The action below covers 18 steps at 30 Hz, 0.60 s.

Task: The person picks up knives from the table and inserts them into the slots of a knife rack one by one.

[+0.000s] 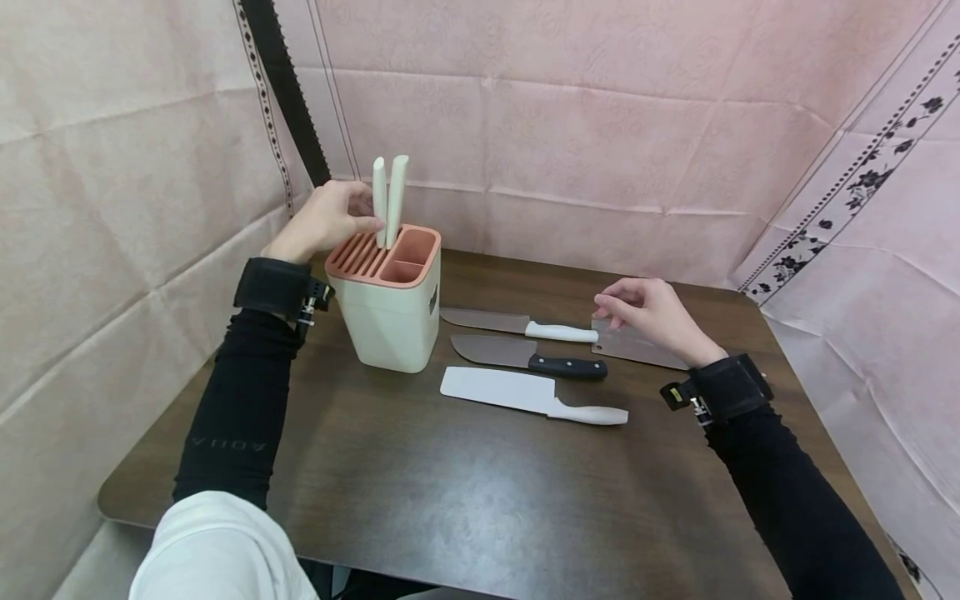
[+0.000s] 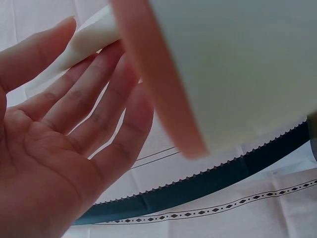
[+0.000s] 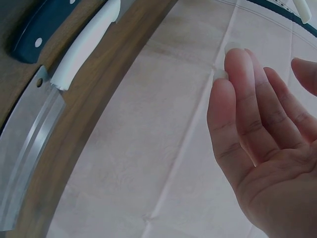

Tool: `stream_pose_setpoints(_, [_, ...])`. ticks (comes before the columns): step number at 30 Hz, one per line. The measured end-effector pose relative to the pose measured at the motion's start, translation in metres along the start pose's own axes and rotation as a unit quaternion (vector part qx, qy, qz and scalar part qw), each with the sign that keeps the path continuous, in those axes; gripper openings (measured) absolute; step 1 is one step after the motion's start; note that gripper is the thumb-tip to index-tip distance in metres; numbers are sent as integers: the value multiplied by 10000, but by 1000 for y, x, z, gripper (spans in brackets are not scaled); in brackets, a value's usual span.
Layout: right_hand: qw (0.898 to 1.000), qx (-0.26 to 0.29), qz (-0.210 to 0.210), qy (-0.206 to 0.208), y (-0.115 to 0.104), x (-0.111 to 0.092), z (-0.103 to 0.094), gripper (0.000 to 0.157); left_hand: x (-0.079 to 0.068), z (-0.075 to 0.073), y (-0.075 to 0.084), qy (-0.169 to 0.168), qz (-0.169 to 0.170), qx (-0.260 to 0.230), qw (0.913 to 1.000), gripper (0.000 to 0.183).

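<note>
A cream knife block (image 1: pixel 386 325) with a salmon slotted top (image 1: pixel 358 254) stands at the back left. Two pale handles (image 1: pixel 398 190) rise from its slots. My left hand (image 1: pixel 333 218) is at the nearer handle, thumb and fingers spread loosely on either side of it. In the left wrist view its fingertips (image 2: pixel 141 101) lie right at the salmon rim. My right hand (image 1: pixel 648 312) hovers with loosely bent fingers over a broad cleaver blade (image 1: pixel 637 348), holding nothing. That blade (image 3: pixel 22 148), with a hole in its corner, shows fully apart from the hand in the right wrist view.
Between block and cleaver lie a white-handled knife (image 1: pixel 562 332), a black-handled knife (image 1: pixel 567 367) and an all-white cleaver (image 1: pixel 498 389). They rest on a dark wooden table (image 1: pixel 450 483). Pale patterned cloth (image 1: pixel 570 150) hangs behind and at both sides.
</note>
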State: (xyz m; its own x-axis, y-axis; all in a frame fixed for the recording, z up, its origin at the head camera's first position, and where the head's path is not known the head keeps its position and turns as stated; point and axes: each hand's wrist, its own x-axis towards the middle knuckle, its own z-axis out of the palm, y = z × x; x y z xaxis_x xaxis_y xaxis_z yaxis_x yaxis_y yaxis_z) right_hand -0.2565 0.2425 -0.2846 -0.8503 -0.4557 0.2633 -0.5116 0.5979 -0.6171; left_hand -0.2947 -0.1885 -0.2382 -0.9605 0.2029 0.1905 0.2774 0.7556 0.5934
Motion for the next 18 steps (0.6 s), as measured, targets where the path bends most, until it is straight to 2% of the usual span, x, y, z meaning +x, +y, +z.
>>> stream_pose_setpoints(13, [9989,-71,439,110,15,-13,-7,17,1,3,-4,-27,-158,20,9999,41])
stream_pose_setpoints(18, [9986,-74,501,130,39,-15,-12,20,-3,0,-4,-60,-169,20,9998,43])
